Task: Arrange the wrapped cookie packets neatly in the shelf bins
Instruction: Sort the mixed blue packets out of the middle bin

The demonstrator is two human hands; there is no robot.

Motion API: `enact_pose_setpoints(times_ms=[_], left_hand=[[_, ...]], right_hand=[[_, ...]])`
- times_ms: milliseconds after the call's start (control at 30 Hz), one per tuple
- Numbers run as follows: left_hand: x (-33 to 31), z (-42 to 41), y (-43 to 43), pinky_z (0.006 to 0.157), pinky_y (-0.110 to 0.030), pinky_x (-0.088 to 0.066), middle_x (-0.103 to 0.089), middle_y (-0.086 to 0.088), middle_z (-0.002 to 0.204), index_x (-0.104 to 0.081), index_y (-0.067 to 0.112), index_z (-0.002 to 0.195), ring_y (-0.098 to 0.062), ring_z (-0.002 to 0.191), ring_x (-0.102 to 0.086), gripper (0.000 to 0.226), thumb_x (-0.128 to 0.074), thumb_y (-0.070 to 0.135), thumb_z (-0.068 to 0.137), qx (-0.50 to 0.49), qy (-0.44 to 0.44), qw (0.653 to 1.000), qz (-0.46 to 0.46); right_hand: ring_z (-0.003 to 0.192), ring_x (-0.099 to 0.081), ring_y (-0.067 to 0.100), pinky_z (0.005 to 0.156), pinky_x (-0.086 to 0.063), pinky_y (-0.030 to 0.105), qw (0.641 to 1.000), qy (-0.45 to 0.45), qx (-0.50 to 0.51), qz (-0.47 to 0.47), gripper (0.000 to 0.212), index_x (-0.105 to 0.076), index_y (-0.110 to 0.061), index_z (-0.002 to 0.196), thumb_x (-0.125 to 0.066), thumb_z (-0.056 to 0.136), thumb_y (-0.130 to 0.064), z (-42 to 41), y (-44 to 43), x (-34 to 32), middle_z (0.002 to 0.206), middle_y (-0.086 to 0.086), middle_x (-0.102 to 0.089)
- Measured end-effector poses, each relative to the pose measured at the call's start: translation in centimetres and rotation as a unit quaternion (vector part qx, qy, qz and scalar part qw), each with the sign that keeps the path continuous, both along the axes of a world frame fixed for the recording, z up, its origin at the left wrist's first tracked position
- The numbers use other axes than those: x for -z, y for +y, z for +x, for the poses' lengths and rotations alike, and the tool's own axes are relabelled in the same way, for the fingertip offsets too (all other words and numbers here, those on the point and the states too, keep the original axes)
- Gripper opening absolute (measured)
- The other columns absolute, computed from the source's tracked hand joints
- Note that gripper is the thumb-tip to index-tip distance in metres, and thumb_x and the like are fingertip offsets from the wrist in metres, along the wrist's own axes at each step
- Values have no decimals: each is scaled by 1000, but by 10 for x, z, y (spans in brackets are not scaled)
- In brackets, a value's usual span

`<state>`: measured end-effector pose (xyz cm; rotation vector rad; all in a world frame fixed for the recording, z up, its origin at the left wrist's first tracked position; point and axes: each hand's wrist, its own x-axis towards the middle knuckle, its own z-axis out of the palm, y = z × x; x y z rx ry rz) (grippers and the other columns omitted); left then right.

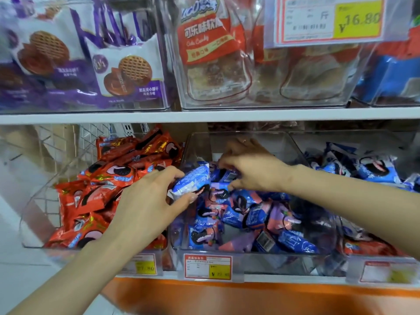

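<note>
The white shelf (204, 115) runs flat across, with clear, glossy hard-plastic bins above and below it. Under it the middle bin (227, 251), a boxy tub with slanted walls, holds a loose heap of blue packets (250, 214): crinkly, shiny film pillows printed with dark round cookies. Just beside it, the left bin (34, 223) is piled with red packets (91, 194) of the same pillow shape. The left hand (147, 201) reaches across the wall between these two bins, its thumb and curled fingers gripping one blue packet (191, 181) raised above the heap. The right hand (252, 169), farther back in the middle bin, pinches a second packet (223, 176) lying on the heap. A flat red-and-yellow tag (208, 268) fronts the middle bin.
</note>
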<state>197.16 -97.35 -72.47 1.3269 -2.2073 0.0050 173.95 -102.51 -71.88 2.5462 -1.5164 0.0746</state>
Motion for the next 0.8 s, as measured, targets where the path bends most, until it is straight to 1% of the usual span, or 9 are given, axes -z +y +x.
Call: enact_pose_setpoints(times_ms=[67, 167, 333, 467, 533, 600, 633, 733, 800], left_hand=[[1, 0, 0, 54, -14, -33, -66, 9, 87, -60, 27, 99, -15, 79, -60, 42, -50, 55, 69, 6, 7, 1000, 10], [1, -3, 2, 57, -15, -36, -67, 8, 88, -60, 28, 101, -15, 78, -61, 52, -42, 64, 68, 21, 3, 1000, 16], [2, -12, 5, 56, -13, -32, -64, 9, 93, -59, 31, 106, -14, 82, -60, 35, -64, 51, 78, 24, -6, 1000, 16], [3, -13, 1, 56, -30, -43, -65, 7, 84, -61, 30, 99, -16, 77, -62, 48, -43, 63, 69, 18, 0, 1000, 7], [3, -16, -2, 55, -29, -41, -65, 7, 80, -63, 28, 99, -13, 71, -61, 39, -57, 57, 74, 22, 10, 1000, 19], [3, -24, -2, 52, -18, -32, -63, 7, 73, -65, 25, 100, -1, 56, -53, 29, -70, 41, 77, 46, 34, 997, 58], [3, -29, -2, 49, -16, -29, -64, 6, 72, -65, 24, 99, 0, 52, -50, 26, -71, 36, 77, 67, 52, 993, 80], [4, -48, 4, 50, -15, -33, -66, 3, 69, -64, 28, 95, -1, 53, -50, 23, -72, 34, 75, 127, 92, 980, 127], [3, -62, 8, 53, -11, -35, -62, 12, 71, -61, 32, 99, 5, 55, -51, 26, -72, 33, 76, 153, 104, 973, 141]], right_hand=[[104, -49, 17, 86, -42, 34, 991, -24, -45, 123, 43, -59, -30, 116, -71, 77, -44, 0, 19, -7, 106, -4, -52], [94, -52, 15, 84, -44, 36, 953, 63, -106, 275, 37, -65, -32, 111, -72, 76, -45, 6, 43, 5, 94, -3, -63], [94, -55, 21, 82, -47, 38, 979, 65, -86, 174, 19, -68, -26, 96, -64, 81, -38, 11, 37, 28, 93, 0, -65], [93, -56, 13, 75, -43, 26, 990, -31, 47, 130, 35, -61, -30, 118, -65, 84, -34, -1, 15, 3, 103, -7, -64], [77, -54, 3, 72, -43, 23, 973, -150, 58, 166, 44, -57, -25, 125, -68, 83, -20, -7, 16, -11, 99, -6, -63], [73, -56, 2, 72, -46, 18, 906, -323, 25, 273, 47, -57, -23, 123, -72, 80, -10, -10, 33, -25, 102, -1, -64], [76, -58, 7, 74, -48, 20, 882, -362, 11, 301, 47, -57, -25, 121, -74, 79, -11, -11, 43, -29, 105, 0, -65], [80, -59, 4, 75, -49, 24, 908, -346, 21, 237, 35, -62, -30, 106, -78, 75, -24, -13, 71, -27, 100, -8, -65], [72, -54, -1, 64, -44, 15, 918, -348, 59, 181, 28, -62, -32, 94, -80, 72, -26, -21, 85, -27, 85, -12, -62]])
